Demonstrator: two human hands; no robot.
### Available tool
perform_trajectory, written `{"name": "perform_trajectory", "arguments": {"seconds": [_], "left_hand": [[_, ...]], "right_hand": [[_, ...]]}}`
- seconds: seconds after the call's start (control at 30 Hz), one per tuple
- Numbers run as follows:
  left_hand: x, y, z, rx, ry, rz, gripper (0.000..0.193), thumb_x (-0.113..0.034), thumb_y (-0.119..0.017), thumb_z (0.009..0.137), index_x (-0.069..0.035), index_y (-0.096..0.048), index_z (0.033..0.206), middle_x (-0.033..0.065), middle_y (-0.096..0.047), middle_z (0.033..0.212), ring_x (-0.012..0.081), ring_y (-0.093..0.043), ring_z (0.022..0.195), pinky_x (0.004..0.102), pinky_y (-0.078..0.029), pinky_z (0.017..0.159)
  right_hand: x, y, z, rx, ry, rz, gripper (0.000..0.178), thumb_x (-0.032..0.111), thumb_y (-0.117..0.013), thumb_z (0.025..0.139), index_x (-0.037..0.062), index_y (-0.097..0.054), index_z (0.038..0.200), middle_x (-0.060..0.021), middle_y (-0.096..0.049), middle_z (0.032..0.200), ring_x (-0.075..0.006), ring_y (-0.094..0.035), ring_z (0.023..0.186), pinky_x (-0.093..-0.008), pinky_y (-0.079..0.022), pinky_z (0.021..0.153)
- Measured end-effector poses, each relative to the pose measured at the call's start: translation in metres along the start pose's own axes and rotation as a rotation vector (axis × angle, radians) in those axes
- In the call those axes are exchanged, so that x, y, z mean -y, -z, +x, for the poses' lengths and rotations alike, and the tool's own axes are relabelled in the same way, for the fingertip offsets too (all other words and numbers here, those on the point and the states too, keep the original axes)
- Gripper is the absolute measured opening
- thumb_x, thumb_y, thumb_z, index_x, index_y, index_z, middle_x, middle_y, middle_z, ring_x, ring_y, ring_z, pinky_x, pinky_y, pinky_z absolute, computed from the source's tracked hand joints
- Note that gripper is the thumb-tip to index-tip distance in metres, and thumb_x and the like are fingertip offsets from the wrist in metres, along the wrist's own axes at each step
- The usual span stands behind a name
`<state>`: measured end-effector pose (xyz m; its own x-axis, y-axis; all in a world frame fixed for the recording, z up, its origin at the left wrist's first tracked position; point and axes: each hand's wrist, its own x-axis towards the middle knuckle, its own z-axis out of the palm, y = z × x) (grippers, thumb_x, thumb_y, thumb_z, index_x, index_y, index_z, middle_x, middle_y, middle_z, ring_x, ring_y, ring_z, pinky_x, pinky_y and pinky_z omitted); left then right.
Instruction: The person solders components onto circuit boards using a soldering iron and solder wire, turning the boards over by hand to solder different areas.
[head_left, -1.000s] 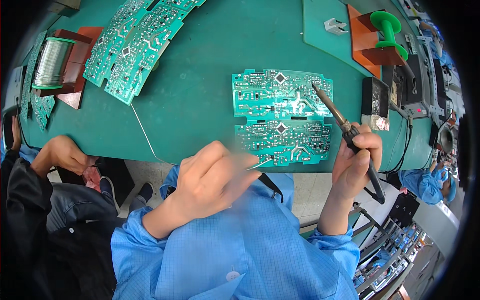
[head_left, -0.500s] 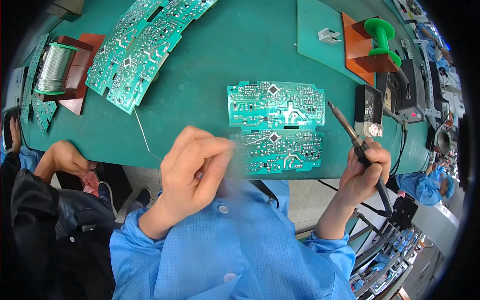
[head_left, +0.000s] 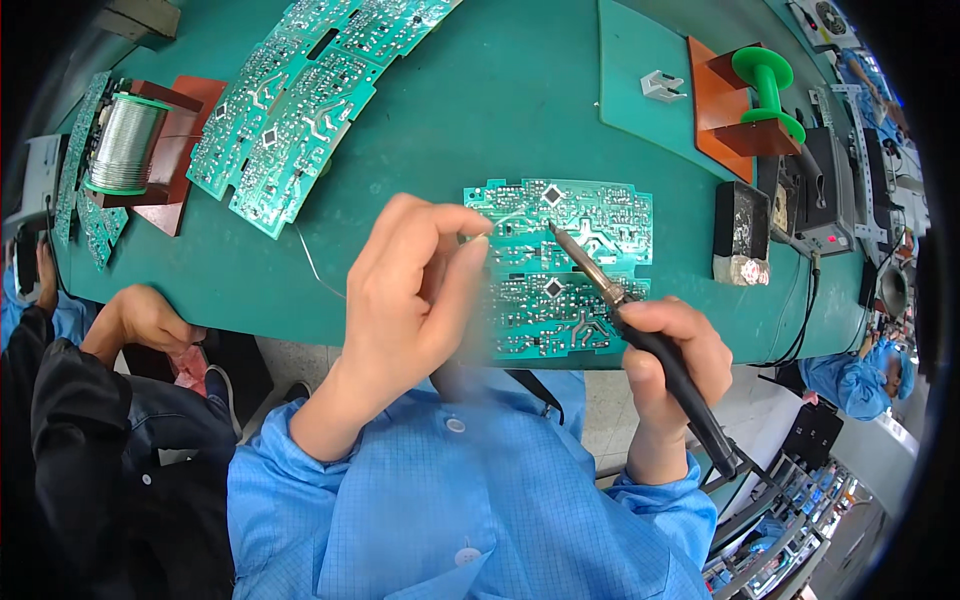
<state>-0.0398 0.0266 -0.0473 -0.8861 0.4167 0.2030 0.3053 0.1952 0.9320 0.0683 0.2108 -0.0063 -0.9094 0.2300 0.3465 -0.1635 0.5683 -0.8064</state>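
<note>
A green circuit board panel [head_left: 628,205] with two matching halves lies on the green bench mat in front of me. My left hand [head_left: 405,290] is closed in a pinch at the panel's left edge, holding a thin solder wire [head_left: 512,214] whose end reaches over the far half. The wire's tail [head_left: 312,262] trails from behind that hand toward the boards at the left. My right hand [head_left: 685,355] grips the black handle of a soldering iron [head_left: 597,278]. Its tip points at the far half, near the wire's end; whether it touches the board I cannot tell.
Several joined circuit boards [head_left: 300,130] lie at the far left, near a solder spool [head_left: 128,145] on a brown stand. At right are a green spool [head_left: 768,85], a black tray [head_left: 740,225] and a soldering station [head_left: 825,190]. Another person's hand [head_left: 150,318] is at the left.
My right hand has brought the soldering iron leftward, its tip now over the panel's far half. My left hand has shifted away from me with the solder wire, from the near half to the far half.
</note>
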Motion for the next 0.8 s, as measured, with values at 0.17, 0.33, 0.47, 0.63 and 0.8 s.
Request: {"name": "perform_trajectory", "arguments": {"seconds": [0.17,0.33,0.47,0.63,0.8], "left_hand": [[-0.006,0.000,0.009,0.031,0.088,0.089,0.029,0.002,-0.058,0.080,0.002,-0.054,0.109,0.0094,-0.050,0.108,0.0021,-0.045,0.056,0.0172,-0.037,0.049],[0.005,0.000,0.010,0.117,0.097,-0.044,0.039,0.004,-0.059,0.079,0.000,-0.053,0.117,0.0123,-0.049,0.115,0.0047,-0.053,0.061,0.0185,-0.045,0.055],[0.008,-0.002,0.011,0.136,0.091,-0.072,0.041,0.006,-0.058,0.078,-0.001,-0.053,0.118,0.0123,-0.048,0.114,0.0048,-0.055,0.065,0.0196,-0.049,0.059],[0.010,-0.002,0.010,0.135,0.115,-0.105,0.040,0.006,-0.058,0.078,-0.001,-0.053,0.118,0.0122,-0.048,0.114,0.0047,-0.054,0.066,0.0203,-0.051,0.060],[0.008,-0.002,0.011,0.142,0.127,-0.125,0.040,0.006,-0.058,0.079,-0.001,-0.053,0.118,0.0119,-0.047,0.115,0.0044,-0.054,0.065,0.0202,-0.051,0.061]], "right_hand": [[-0.001,-0.007,0.006,-0.031,0.065,-0.038,0.027,0.021,-0.073,0.073,-0.0011,-0.062,0.084,-0.0077,-0.061,0.066,-0.0151,-0.052,0.048,-0.0266,-0.040,0.044],[0.015,-0.007,0.015,0.068,0.120,-0.182,0.022,0.012,-0.074,0.067,0.0002,-0.063,0.081,-0.0068,-0.058,0.062,-0.0170,-0.052,0.047,-0.0262,-0.041,0.042],[0.024,-0.011,0.020,0.146,0.234,-0.350,0.024,0.021,-0.070,0.075,-0.0018,-0.063,0.078,-0.0073,-0.063,0.065,-0.0137,-0.051,0.046,-0.0254,-0.039,0.042],[0.022,-0.012,0.025,0.045,0.078,-0.229,0.018,0.015,-0.064,0.079,-0.0023,-0.064,0.080,-0.0065,-0.063,0.065,-0.0100,-0.055,0.048,-0.0206,-0.041,0.047],[0.022,-0.010,0.016,0.033,-0.013,-0.192,0.019,0.016,-0.063,0.081,-0.0030,-0.063,0.082,-0.0057,-0.062,0.063,-0.0089,-0.056,0.049,-0.0195,-0.040,0.047]]}}
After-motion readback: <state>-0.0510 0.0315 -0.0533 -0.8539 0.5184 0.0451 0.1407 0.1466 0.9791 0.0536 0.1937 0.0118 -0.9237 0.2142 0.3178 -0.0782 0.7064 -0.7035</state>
